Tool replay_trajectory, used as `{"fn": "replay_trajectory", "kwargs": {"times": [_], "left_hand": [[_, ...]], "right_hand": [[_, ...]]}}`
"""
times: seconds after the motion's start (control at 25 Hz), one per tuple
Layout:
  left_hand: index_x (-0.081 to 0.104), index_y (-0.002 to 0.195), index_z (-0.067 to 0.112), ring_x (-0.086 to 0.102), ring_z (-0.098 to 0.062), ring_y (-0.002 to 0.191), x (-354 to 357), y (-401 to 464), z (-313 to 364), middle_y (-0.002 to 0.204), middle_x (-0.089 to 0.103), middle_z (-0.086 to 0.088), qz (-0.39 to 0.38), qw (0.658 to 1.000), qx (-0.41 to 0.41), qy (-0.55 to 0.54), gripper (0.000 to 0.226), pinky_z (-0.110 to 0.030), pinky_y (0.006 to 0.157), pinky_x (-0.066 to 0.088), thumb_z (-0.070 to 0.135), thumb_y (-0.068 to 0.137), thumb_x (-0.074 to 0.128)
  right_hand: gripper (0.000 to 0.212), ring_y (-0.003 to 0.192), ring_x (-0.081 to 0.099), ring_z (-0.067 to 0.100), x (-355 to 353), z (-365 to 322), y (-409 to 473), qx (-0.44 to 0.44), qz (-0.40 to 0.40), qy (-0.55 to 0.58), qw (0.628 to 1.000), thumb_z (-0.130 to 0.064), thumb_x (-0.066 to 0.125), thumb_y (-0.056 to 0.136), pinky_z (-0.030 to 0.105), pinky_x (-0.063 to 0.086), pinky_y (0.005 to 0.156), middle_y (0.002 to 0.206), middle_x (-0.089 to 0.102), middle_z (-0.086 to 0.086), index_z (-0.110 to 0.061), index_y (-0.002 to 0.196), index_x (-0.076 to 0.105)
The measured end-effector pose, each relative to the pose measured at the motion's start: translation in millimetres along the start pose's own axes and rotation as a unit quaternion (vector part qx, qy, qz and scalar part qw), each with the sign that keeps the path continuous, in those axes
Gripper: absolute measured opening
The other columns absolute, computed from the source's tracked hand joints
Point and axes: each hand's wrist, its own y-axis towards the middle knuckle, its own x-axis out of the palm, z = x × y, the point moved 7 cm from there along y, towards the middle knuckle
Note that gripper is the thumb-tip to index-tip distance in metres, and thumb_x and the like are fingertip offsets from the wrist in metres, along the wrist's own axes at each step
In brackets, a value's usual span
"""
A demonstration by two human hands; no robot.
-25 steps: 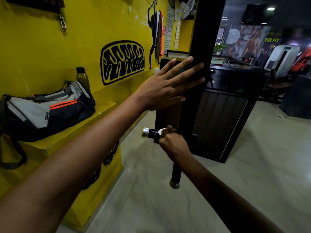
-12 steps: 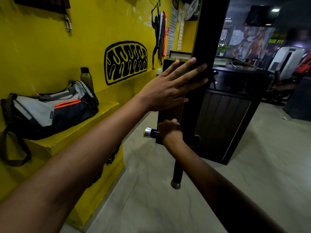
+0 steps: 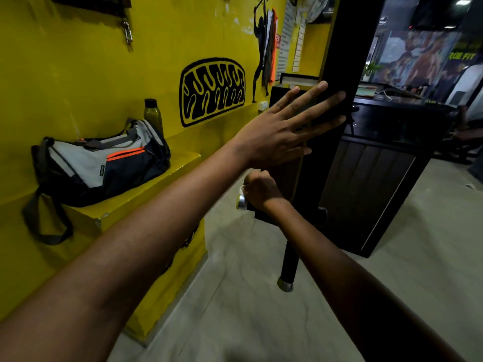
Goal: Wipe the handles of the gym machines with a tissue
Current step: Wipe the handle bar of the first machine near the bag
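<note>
Handle wipe at black post, yellow wall left.
Bag (image 3: 99,163) and bottle (image 3: 153,114) on bench (image 3: 180,163); left hand (image 3: 277,134) flat, fingers straight, on post (image 3: 339,74); right hand (image 3: 261,190) clenched around tissue (image 3: 242,189) on handle (image 3: 241,202); desk (image 3: 379,178) behind; "RUE FIT" at right.

You've got a yellow wall (image 3: 91,74) with a black squiggle motif (image 3: 212,91) – grey/navy duffel bag (image 3: 99,163), orange stripes – olive bottle (image 3: 153,114), black handle (image 3: 288,265) with silver end cap, white tissue (image 3: 242,189)
</note>
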Motion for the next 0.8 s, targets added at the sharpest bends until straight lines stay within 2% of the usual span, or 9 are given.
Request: {"fn": "replay_trajectory", "kwargs": {"times": [0.08, 0.2, 0.36, 0.48, 0.56, 0.68, 0.76, 0.8], "left_hand": [[0.022, 0.151, 0.023, 0.016, -0.038, 0.144, 2, 1, 1, 0.157, 0.021, -0.013, 0.000, 1.000, 0.001, 0.001, 0.059, -0.049, 0.119, 0.012, 0.044, 0.098, 0.039], [0.020, 0.151, 0.024, 0.015, -0.038, 0.145, 4, 3, 3, 0.158, 0.020, -0.012, -0.003, 1.000, 0.000, 0.004, 0.060, -0.050, 0.119, 0.011, 0.045, 0.098, 0.038], [0.019, 0.151, 0.025, 0.015, -0.037, 0.145, 2, 6, 6, 0.158, 0.019, -0.012, -0.004, 1.000, 0.001, 0.004, 0.059, -0.049, 0.119, 0.009, 0.045, 0.098, 0.037], [0.018, 0.152, 0.026, 0.012, -0.036, 0.146, 2, 4, 5, 0.159, 0.017, -0.011, -0.010, 1.000, -0.003, 0.006, 0.059, -0.046, 0.119, 0.004, 0.045, 0.099, 0.035], [0.018, 0.152, 0.026, 0.011, -0.036, 0.146, 1, 4, 6, 0.159, 0.016, -0.011, -0.013, 1.000, -0.004, 0.009, 0.059, -0.046, 0.119, 0.004, 0.045, 0.099, 0.036], [0.019, 0.152, 0.025, 0.012, -0.037, 0.145, 0, 4, 7, 0.159, 0.017, -0.012, -0.012, 1.000, -0.009, 0.009, 0.059, -0.046, 0.119, 0.005, 0.044, 0.098, 0.037], [0.019, 0.151, 0.025, 0.013, -0.037, 0.145, 0, 2, 5, 0.158, 0.018, -0.012, -0.005, 1.000, -0.012, 0.008, 0.060, -0.046, 0.118, 0.005, 0.044, 0.098, 0.039], [0.019, 0.152, 0.024, 0.013, -0.037, 0.145, 0, 1, 5, 0.158, 0.018, -0.013, -0.003, 1.000, -0.012, 0.008, 0.061, -0.045, 0.118, 0.004, 0.043, 0.098, 0.040]], "right_hand": [[0.027, 0.112, 0.054, 0.035, -2, 0, -1, -0.032, -0.034, -0.020, 0.999, -0.017, 0.052, 0.094, 0.034, 0.046, 0.091, 0.121, 0.055, 0.022, -0.001, 0.114, 0.062], [0.030, 0.120, 0.051, 0.034, -7, 6, -5, -0.079, -0.083, -0.117, 0.986, -0.010, 0.050, 0.094, 0.040, 0.044, 0.098, 0.127, 0.054, 0.021, -0.001, 0.121, 0.058], [0.030, 0.118, 0.052, 0.034, -13, 18, -8, -0.064, -0.110, -0.273, 0.953, -0.012, 0.048, 0.096, 0.044, 0.049, 0.092, 0.129, 0.051, 0.018, -0.005, 0.125, 0.053], [0.035, 0.121, 0.051, 0.036, -15, 19, -9, -0.037, -0.104, -0.334, 0.936, -0.009, 0.052, 0.094, 0.043, 0.047, 0.092, 0.132, 0.049, 0.017, -0.003, 0.128, 0.050], [0.036, 0.120, 0.051, 0.035, -16, 16, -16, -0.044, -0.111, -0.345, 0.931, -0.004, 0.051, 0.092, 0.043, 0.048, 0.093, 0.131, 0.050, 0.016, -0.003, 0.128, 0.051], [0.033, 0.113, 0.056, 0.032, -11, 24, -24, -0.064, -0.085, -0.295, 0.949, -0.010, 0.053, 0.091, 0.038, 0.050, 0.088, 0.123, 0.054, 0.017, -0.005, 0.123, 0.053], [0.029, 0.109, 0.055, 0.028, -7, 23, -33, -0.121, -0.006, -0.201, 0.972, -0.019, 0.051, 0.090, 0.034, 0.050, 0.084, 0.118, 0.053, 0.013, -0.013, 0.118, 0.054], [0.025, 0.105, 0.057, 0.025, -1, 18, -38, -0.160, 0.032, -0.201, 0.966, -0.023, 0.049, 0.089, 0.032, 0.050, 0.080, 0.113, 0.057, 0.008, -0.018, 0.112, 0.058]]}}
